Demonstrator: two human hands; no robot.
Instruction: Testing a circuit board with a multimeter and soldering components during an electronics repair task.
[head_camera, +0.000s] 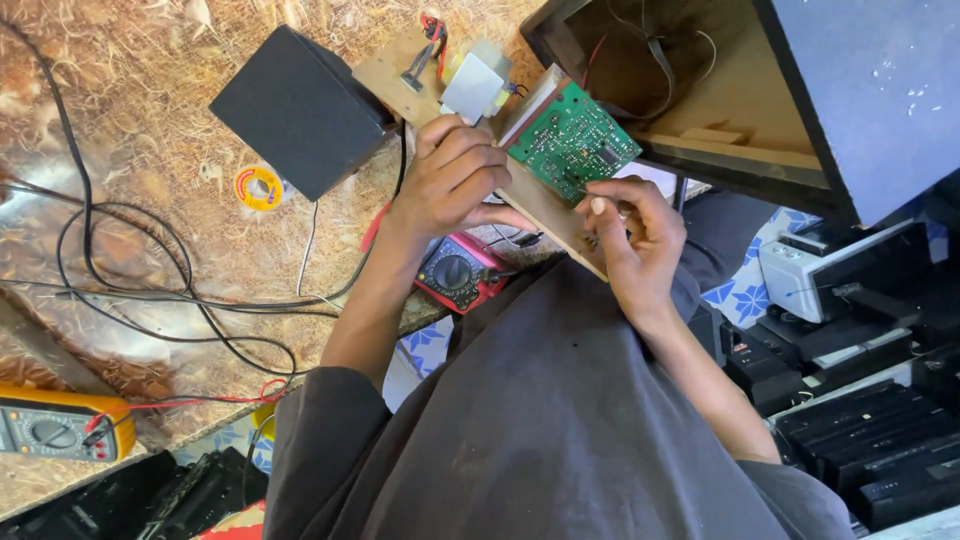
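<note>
Head view, looking down at both hands over a mottled brown fibre-pattern worktop (150, 120).

Biggest item: open dark speaker cabinet with bare wooden inside (700, 110), just beyond the right hand (630, 240). Loose wires hang inside it.

Next: black rectangular box (300, 105), left of and beyond the left hand (450, 180).

Long pale wooden mounting board (545, 215) runs diagonally between the hands. Left hand is clasped around it from the near-left side, fingers curled over the top edge. Right hand pinches its lower end, fingertips touching the edge of the green printed circuit board (572, 138), which is fixed on the wooden board just beyond the right hand's fingers.

Grey-white block transformer (475, 85) sits on the same board directly beyond the left hand's knuckles, red wires at its far end.

Red-cased multimeter with round dial (460, 272) lies under the left wrist, partly hidden by the forearm.

Yellow-cased multimeter (55, 428) lies well apart, far left and near side of the left arm, red lead attached.

Black cables (130, 290) loop across the worktop to the left of the left forearm.

Small yellow solder reel (259, 187) lies left of the left hand, just beside the black box.
</note>
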